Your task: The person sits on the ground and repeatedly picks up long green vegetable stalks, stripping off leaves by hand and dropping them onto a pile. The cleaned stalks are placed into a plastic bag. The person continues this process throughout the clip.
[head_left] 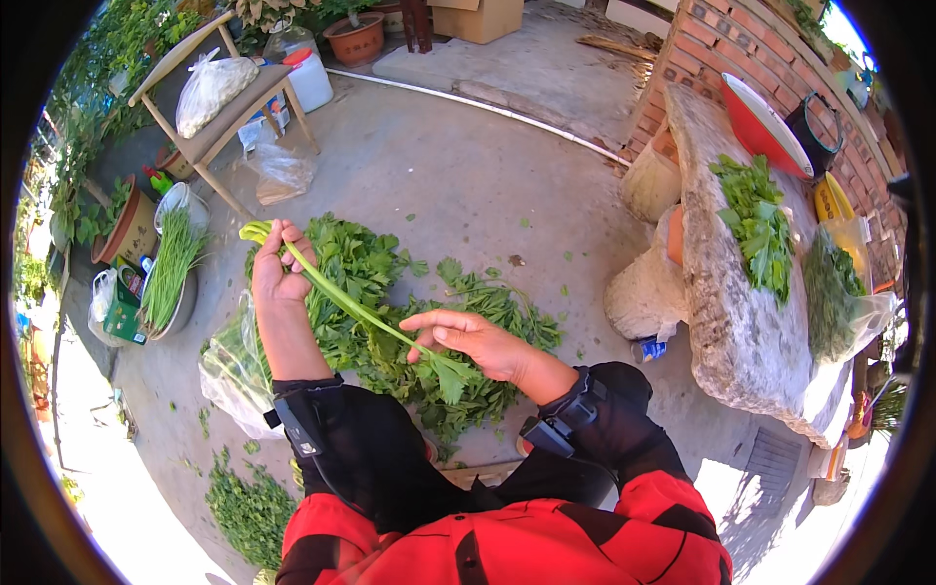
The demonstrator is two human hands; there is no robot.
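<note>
A long green celery stalk (344,298) slants across the middle, its thick pale end at the upper left and its leaves at the lower right. My left hand (284,263) is closed round the thick end. Near the leafy end is my right hand (468,340), its index finger stretched out over the stalk and the thumb apart; whether it grips the stalk cannot be told. Beneath both hands, a large heap of leafy celery greens (351,256) lies on the concrete floor. A clear plastic bag (238,373) with greens lies beside my left forearm.
On the right a rough stone slab table (731,336) bears a bunch of celery leaves (757,219) and a bagged bunch of greens (830,300). Left stand a tub of long thin green stalks (172,270) and a wooden chair (212,139). Another leafy pile (248,504) lies lower left.
</note>
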